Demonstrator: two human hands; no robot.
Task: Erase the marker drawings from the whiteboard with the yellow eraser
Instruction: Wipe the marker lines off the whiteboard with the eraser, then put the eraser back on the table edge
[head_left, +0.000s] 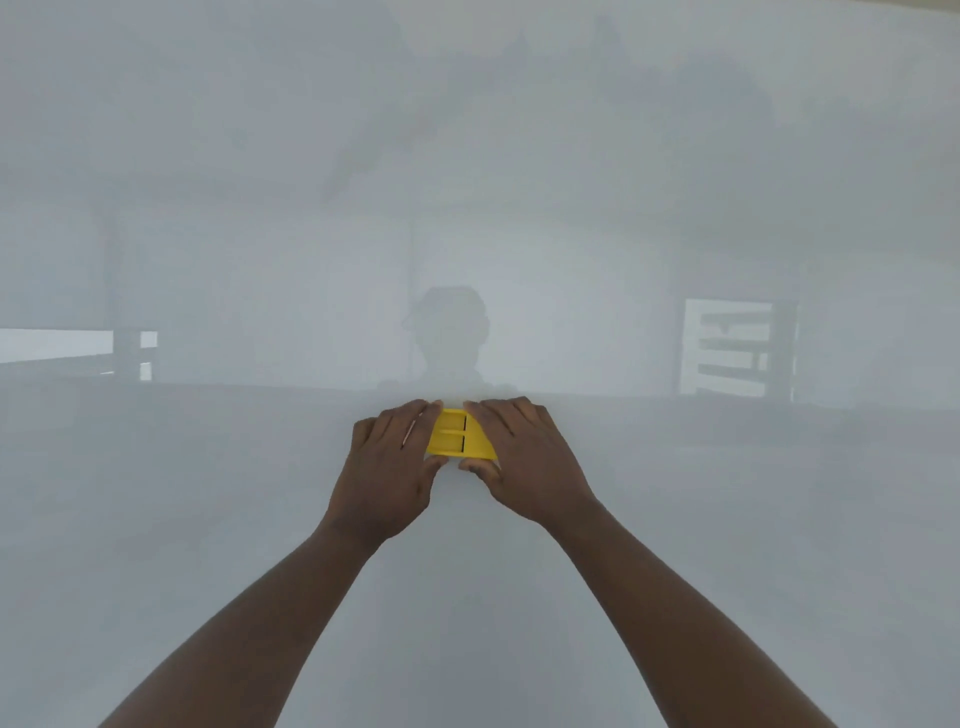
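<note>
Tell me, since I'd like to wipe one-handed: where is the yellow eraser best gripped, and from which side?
Probably across its two long edges, coming straight at its back from in front of the whiteboard. The yellow eraser lies flat against the board with its ribbed back facing out. The left hand and right hand now cover its ends, thumbs under the lower edge, fingers over the top.

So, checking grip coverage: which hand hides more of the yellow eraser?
The right hand: it lies across the yellow plastic eraser; the left hand only touches its edge.
</note>
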